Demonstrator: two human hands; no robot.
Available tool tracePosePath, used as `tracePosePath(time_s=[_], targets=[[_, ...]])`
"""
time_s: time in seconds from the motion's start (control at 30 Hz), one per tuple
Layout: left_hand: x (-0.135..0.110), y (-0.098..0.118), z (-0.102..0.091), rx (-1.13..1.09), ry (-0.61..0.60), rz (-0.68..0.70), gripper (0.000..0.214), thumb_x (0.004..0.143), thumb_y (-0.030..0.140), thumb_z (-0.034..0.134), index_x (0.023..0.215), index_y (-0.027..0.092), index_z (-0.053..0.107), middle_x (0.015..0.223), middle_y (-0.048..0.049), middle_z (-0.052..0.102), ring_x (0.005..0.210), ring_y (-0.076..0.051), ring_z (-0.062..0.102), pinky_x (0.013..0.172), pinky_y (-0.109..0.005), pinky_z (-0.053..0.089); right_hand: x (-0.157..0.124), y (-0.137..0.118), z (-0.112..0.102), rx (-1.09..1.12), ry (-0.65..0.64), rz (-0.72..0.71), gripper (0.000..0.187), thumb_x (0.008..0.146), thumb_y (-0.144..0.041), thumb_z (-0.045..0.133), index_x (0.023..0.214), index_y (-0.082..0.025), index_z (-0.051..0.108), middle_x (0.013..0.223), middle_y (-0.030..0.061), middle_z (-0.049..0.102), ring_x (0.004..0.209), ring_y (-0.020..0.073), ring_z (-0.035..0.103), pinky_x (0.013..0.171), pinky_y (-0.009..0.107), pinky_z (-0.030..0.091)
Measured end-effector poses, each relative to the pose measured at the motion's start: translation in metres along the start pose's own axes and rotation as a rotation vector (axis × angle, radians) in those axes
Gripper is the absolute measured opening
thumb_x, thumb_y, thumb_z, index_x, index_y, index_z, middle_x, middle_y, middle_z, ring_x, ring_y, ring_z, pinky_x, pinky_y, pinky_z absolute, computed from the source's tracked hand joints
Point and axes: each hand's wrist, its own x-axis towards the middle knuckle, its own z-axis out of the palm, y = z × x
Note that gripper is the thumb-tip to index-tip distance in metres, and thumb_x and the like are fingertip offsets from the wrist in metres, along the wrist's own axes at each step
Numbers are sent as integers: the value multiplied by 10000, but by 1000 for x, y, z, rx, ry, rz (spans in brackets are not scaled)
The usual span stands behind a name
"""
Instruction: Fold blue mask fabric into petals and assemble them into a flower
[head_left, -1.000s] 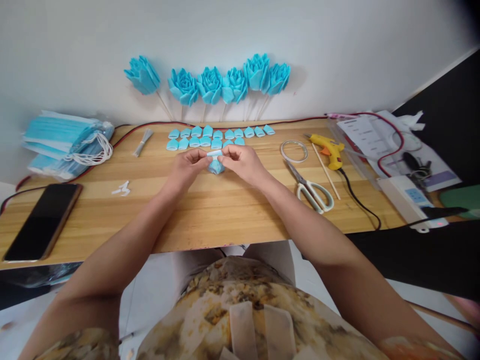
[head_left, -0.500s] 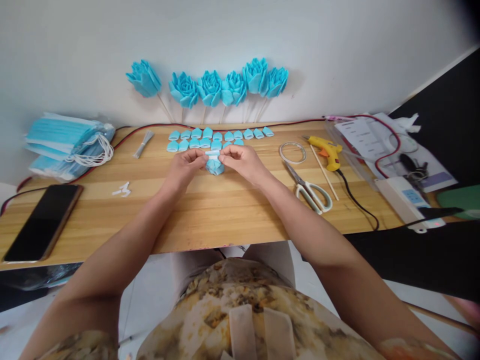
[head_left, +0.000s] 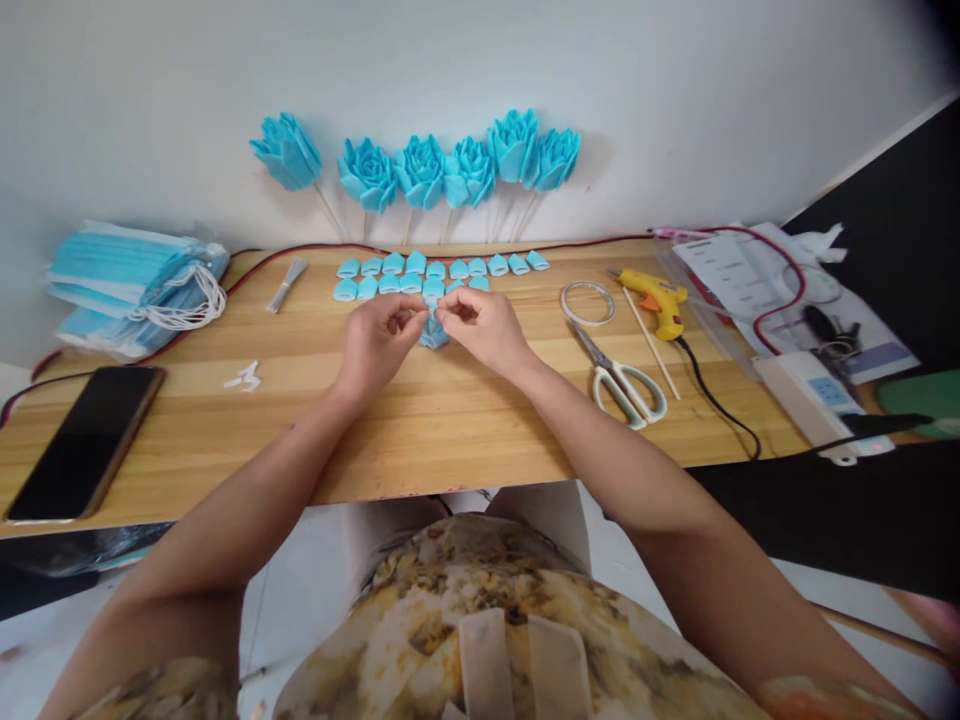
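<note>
My left hand (head_left: 379, 340) and my right hand (head_left: 484, 325) meet over the middle of the wooden table (head_left: 420, 420), fingers pinched together on a small blue folded piece (head_left: 433, 332). Most of that piece is hidden between the fingertips. Just beyond the hands lie two rows of several blue folded petals (head_left: 439, 272). Several finished blue flowers on sticks (head_left: 420, 168) lean against the white wall behind them.
A stack of blue face masks (head_left: 131, 285) and a dark phone (head_left: 82, 440) lie at the left. A tape ring (head_left: 588, 302), scissors (head_left: 622, 375), a thin stick (head_left: 651, 342), a yellow glue gun (head_left: 656, 295) and a power strip (head_left: 814, 395) lie at the right.
The white strip that was stretched between my fingertips is no longer visible. Both hands have closed in tighter on the blue piece and the fingers now cover most of it.
</note>
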Motion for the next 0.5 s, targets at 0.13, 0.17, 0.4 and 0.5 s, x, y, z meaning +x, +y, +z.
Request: tracePosePath(time_s=[0.13,0.17,0.4,0.5], targets=[[0,0,0,-21,-1,-26,80,806,259,664,796,204,721,616,13,586,561,-116,463,560,-268,367,-1,0,1,-74,8,-31,96,821,-264,584,762,-202,628,775,4,696,722,139,614,703,270,452],[0,0,0,-26,-5,-40,82,803,262,667,794,202,722,613,13,590,555,-116,464,552,-265,367,-2,-1,1,-98,10,-44,93,825,-254,580,763,-204,628,780,5,697,735,142,618,711,272,452],[-1,1,2,-54,-3,-70,104,786,254,651,759,178,716,623,-1,631,550,-107,481,537,-248,378,-3,-4,1,-216,-4,-112,92,839,-210,580,757,-205,621,775,7,685,752,145,597,720,275,427],[-1,1,1,-66,-17,-68,108,788,249,639,743,176,706,629,-1,637,561,-106,491,544,-242,386,-3,-4,0,-220,-12,-113,87,836,-203,585,757,-204,620,768,4,678,750,143,593,719,271,421]])
